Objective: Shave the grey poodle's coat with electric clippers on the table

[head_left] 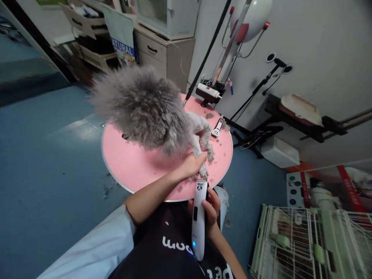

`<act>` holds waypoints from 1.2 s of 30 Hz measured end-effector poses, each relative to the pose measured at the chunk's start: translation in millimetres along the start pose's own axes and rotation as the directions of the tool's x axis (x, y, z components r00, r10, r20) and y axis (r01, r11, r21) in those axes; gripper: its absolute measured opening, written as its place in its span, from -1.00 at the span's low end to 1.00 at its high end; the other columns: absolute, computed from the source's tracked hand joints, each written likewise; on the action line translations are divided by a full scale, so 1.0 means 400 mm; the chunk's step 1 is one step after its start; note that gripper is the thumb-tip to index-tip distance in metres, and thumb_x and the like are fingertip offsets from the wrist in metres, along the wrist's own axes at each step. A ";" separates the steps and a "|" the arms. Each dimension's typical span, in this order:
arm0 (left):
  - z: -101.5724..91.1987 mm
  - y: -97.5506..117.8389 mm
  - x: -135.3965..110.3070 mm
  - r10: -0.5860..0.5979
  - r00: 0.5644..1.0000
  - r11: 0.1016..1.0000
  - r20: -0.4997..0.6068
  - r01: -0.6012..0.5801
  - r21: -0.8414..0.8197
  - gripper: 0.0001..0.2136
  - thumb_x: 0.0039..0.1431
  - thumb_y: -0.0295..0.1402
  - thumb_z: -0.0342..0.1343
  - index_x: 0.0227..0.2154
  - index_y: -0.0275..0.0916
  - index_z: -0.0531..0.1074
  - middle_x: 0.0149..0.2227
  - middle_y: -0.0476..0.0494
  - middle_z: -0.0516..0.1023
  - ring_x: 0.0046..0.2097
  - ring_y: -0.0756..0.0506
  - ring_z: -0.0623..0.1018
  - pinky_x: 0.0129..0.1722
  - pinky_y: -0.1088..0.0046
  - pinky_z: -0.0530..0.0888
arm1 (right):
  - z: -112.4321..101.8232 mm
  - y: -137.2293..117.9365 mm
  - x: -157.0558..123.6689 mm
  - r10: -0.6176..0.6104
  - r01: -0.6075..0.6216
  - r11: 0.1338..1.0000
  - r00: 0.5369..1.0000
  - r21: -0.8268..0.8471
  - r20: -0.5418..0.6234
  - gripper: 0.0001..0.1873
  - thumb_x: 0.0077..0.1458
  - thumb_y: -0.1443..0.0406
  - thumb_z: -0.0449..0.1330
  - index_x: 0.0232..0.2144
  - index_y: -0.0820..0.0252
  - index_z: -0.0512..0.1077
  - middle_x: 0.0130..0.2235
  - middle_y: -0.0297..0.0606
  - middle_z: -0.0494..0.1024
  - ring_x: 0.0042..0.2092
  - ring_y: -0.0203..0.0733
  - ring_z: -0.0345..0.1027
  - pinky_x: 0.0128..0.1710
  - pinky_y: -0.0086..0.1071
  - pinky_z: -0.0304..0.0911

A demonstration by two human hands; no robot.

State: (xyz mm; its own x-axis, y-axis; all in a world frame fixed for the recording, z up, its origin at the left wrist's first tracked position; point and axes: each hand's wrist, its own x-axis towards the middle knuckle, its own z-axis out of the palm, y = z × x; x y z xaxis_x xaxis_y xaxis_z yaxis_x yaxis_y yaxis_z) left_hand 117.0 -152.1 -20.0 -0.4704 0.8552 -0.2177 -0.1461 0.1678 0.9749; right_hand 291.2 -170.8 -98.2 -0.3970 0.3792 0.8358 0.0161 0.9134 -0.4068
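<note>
A fluffy grey dog (151,104) stands on a round pink grooming table (130,162), its head end bushy and its near legs clipped short. My left hand (195,164) is closed around one of its legs, just above the paw (203,171). In my right hand (212,205) is a white hair clipper (199,221) with a lit blue light. Its blade end is up at the paw; I cannot tell whether it touches. A second, smaller clipper (217,128) lies near the table's right edge among tufts of cut hair.
A black grooming arm (206,50) rises from the table's far edge, beside a holder with a white bottle (208,90). Wire cages (308,236) stand at the lower right. Drawers (152,50) and a white cabinet are behind. Cut hair (109,190) lies on the blue floor.
</note>
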 end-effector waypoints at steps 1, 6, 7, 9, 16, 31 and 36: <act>-0.002 0.000 0.000 0.004 1.000 1.000 -0.005 -0.004 -0.010 -0.72 0.12 -0.23 -0.07 -0.65 -0.19 0.16 -0.73 0.10 0.17 -0.62 0.03 0.25 -0.57 0.51 0.18 | 0.005 0.002 0.005 -0.003 0.003 1.000 1.000 -0.018 0.011 -0.39 -0.06 0.40 0.36 0.03 -0.03 0.28 0.24 -0.14 0.26 0.09 0.02 0.38 -0.16 -0.14 0.53; -0.011 0.010 -0.003 0.006 1.000 0.999 -0.015 -0.007 -0.042 -0.73 0.13 -0.23 -0.07 -0.63 -0.19 0.16 -0.70 0.09 0.19 -0.59 0.03 0.26 -0.54 0.52 0.21 | 0.026 0.011 0.023 0.004 -0.004 1.000 1.000 -0.011 0.000 -0.40 -0.04 0.38 0.37 0.02 -0.07 0.26 0.24 -0.16 0.26 0.11 0.00 0.36 -0.16 -0.13 0.53; -0.012 0.011 -0.004 0.006 1.000 0.999 -0.025 -0.007 -0.038 -0.73 0.13 -0.23 -0.07 -0.63 -0.19 0.16 -0.69 0.09 0.19 -0.59 0.03 0.25 -0.54 0.52 0.21 | 0.027 0.012 0.023 0.003 -0.003 1.000 1.000 -0.001 -0.002 -0.41 -0.03 0.38 0.37 0.01 -0.08 0.26 0.24 -0.17 0.25 0.11 0.00 0.37 -0.17 -0.13 0.53; -0.014 0.011 -0.003 0.012 0.999 0.999 -0.040 -0.014 -0.032 -0.73 0.13 -0.23 -0.07 -0.63 -0.19 0.15 -0.69 0.10 0.17 -0.58 0.04 0.24 -0.54 0.52 0.20 | 0.026 0.013 0.022 -0.009 0.009 1.000 1.000 0.014 -0.006 -0.43 -0.02 0.37 0.36 0.01 -0.06 0.26 0.23 -0.16 0.26 0.10 -0.02 0.38 -0.17 -0.15 0.54; -0.016 0.016 0.002 0.039 0.999 0.998 -0.025 -0.040 -0.040 -0.75 0.11 -0.25 -0.08 -0.63 -0.18 0.12 -0.67 0.10 0.17 -0.57 0.04 0.22 -0.51 0.50 0.18 | 0.025 0.008 0.032 0.007 -0.007 1.000 1.000 0.002 -0.013 -0.48 0.07 0.32 0.30 0.05 -0.05 0.25 0.18 -0.14 0.30 0.08 -0.04 0.39 -0.16 -0.17 0.53; -0.022 0.038 0.007 0.118 0.993 0.988 0.018 -0.116 -0.103 -0.74 0.16 -0.25 -0.09 -0.60 -0.19 0.10 -0.62 0.10 0.14 -0.55 0.05 0.22 -0.52 0.51 0.18 | 0.046 -0.007 0.078 0.036 -0.036 0.999 0.999 -0.006 -0.010 -0.45 0.08 0.35 0.31 0.07 -0.02 0.22 0.18 -0.10 0.28 0.11 -0.05 0.37 -0.09 -0.14 0.50; -0.027 0.038 0.010 0.140 0.990 0.982 -0.002 -0.139 -0.126 -0.76 0.14 -0.27 -0.09 -0.59 -0.18 0.09 -0.60 0.10 0.13 -0.54 0.05 0.20 -0.52 0.51 0.18 | 0.049 -0.018 0.089 0.044 -0.044 0.999 0.999 -0.020 -0.004 -0.43 0.08 0.35 0.32 0.10 0.06 0.21 0.17 -0.07 0.30 0.13 -0.07 0.35 -0.06 -0.18 0.49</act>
State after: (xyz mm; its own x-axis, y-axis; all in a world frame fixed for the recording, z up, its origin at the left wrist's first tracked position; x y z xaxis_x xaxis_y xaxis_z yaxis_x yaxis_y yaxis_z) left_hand 103.6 -151.3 -6.7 -0.4877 0.8694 -0.0792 -0.1880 -0.0159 0.9820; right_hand 258.9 -166.8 -72.5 -0.3920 0.4198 0.8186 0.0521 0.8985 -0.4358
